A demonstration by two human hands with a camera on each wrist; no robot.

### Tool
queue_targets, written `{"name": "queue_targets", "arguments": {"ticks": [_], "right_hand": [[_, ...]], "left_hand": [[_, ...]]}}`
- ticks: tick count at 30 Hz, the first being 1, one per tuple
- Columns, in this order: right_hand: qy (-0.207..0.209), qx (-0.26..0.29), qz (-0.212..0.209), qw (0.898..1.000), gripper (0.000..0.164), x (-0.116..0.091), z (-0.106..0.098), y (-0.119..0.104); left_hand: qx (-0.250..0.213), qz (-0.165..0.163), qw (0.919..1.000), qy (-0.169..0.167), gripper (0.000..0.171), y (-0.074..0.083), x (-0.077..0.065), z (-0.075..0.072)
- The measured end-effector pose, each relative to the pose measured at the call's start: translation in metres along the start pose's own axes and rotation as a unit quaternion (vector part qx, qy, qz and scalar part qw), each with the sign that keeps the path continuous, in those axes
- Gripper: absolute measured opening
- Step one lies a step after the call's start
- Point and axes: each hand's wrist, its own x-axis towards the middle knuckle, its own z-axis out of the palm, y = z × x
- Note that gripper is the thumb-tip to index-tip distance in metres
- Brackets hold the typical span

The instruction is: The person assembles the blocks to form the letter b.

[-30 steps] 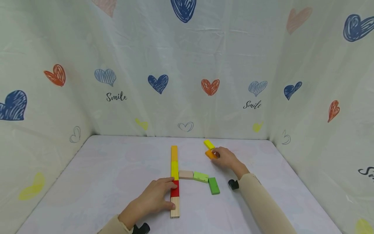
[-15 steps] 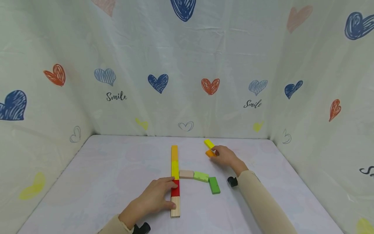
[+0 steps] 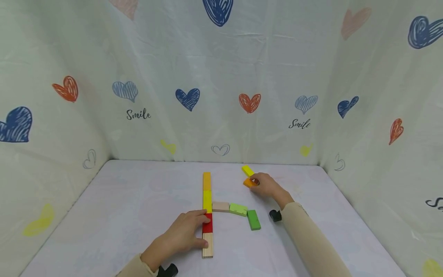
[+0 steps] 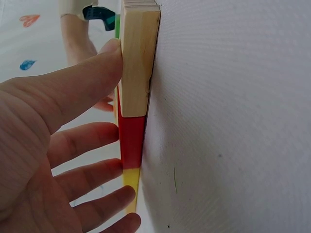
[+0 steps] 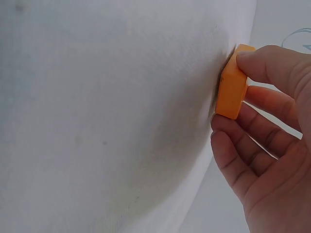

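In the head view a straight row of wooden blocks runs away from me: plain wood (image 3: 207,250), red (image 3: 207,227), yellow (image 3: 207,201) and orange (image 3: 206,181). My left hand (image 3: 183,231) rests along its left side, thumb on the plain block and spread, fairly straight fingers at the red and yellow ones. Farther back on the right, my right hand (image 3: 268,187) pinches an orange block (image 5: 232,90) between thumb and fingers, low at the tabletop. A yellow block (image 3: 247,170) lies just behind that block, touching or nearly touching it.
From the row's right side a curved line branches off: a pale brownish block (image 3: 220,207), a light green block (image 3: 238,209) and a darker green block (image 3: 254,220). The white table (image 3: 145,192) ends at a hanging curtain (image 3: 221,127) printed with hearts.
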Motion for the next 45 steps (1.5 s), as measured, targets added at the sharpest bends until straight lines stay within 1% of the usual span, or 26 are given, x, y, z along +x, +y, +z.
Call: {"name": "queue_targets", "arguments": {"ticks": [6,13,18,26,32,36,45], "right_hand": [[0.004,0.0,-0.009,1.0,0.039,-0.004,-0.003,-0.004],[-0.002,0.006,-0.018,1.0,0.035,-0.011,-0.002,-0.007],[0.001,0.005,-0.042,0.999,0.034,-0.017,0.0,-0.012],[-0.001,-0.005,-0.066,0.998,0.034,-0.028,0.002,-0.017],[0.006,-0.017,-0.091,0.996,0.035,-0.039,0.003,-0.019],[0.004,-0.019,-0.104,0.994,0.037,-0.049,0.002,-0.024],[-0.019,-0.022,-0.106,0.994,0.039,-0.068,0.003,-0.034]], "left_hand": [[0.001,0.004,1.0,0.003,0.06,0.0,0.0,-0.001],[-0.003,0.003,1.0,-0.005,0.061,0.0,-0.001,-0.001],[0.0,0.004,1.0,0.0,0.06,-0.001,-0.002,-0.001],[-0.001,0.005,1.0,0.001,0.06,-0.002,-0.001,0.0],[0.002,0.011,0.9999,0.008,0.06,-0.001,-0.001,0.0],[-0.003,0.013,0.9999,0.006,0.06,-0.001,-0.001,0.0],[-0.002,0.009,1.0,0.003,0.059,0.0,-0.001,0.0]]}}
